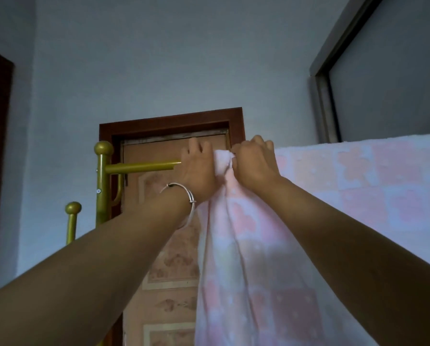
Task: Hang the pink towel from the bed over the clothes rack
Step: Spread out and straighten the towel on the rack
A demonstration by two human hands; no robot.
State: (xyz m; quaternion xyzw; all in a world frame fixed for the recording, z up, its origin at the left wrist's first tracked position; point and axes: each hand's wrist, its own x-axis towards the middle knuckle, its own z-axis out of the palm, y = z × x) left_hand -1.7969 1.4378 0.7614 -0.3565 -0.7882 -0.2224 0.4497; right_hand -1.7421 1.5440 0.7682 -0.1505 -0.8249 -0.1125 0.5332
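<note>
The pink towel (248,245), patterned with pale squares and hearts, hangs over the gold clothes rack's top bar (139,168). Its right part spreads flat along the bar toward the right edge; its left part is bunched and drops straight down. My left hand (199,171), with a silver bangle on the wrist, grips the bunched top edge at the bar. My right hand (255,163) pinches the same bunch from the right, almost touching the left hand. The bar under both hands is hidden.
The rack's gold upright post (102,186) with a ball top stands at the left, with a shorter knobbed post (72,221) beside it. A brown door (169,245) in a dark red frame is behind. A grey window frame (326,96) is at upper right.
</note>
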